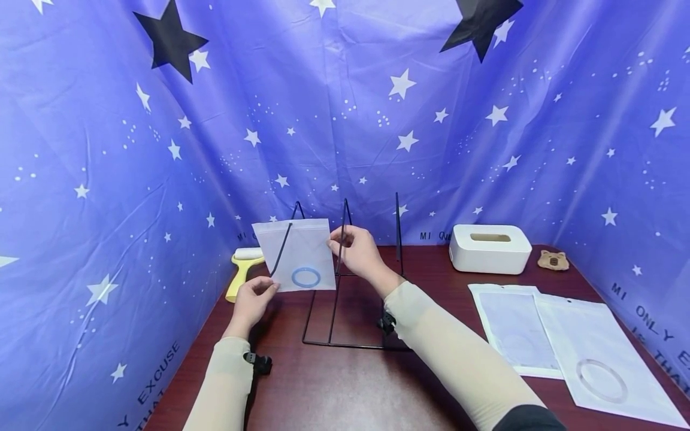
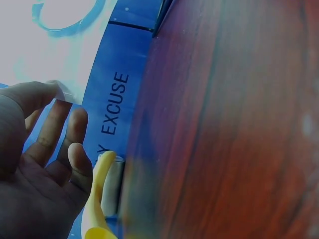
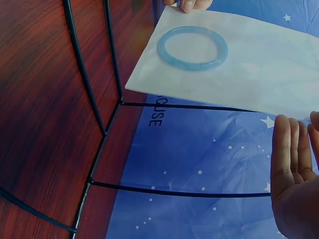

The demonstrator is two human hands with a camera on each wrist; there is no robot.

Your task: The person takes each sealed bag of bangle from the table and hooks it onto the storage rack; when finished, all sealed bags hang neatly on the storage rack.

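A translucent white zip bag (image 1: 309,248) with a light-blue ring-shaped bangle (image 3: 192,66) inside hangs upright among the loops of a black wire rack (image 1: 356,345). One rack wire crosses in front of the bag in the head view. My left hand (image 1: 252,304) pinches the bag's lower left corner between thumb and fingers; the other fingers are loosely bent in the left wrist view. My right hand (image 1: 358,251) pinches the bag's right edge near its top, reaching past a rack loop. In the right wrist view, several right fingers extend beside the bag's edge.
A yellow-handled lint roller (image 1: 239,278) lies behind my left hand. At the back right stand a white tissue box (image 1: 490,257) and a small brown animal-faced item (image 1: 553,260). Two larger white bags (image 1: 512,329) overlap at the right, the nearer one (image 1: 593,341) showing a ring.
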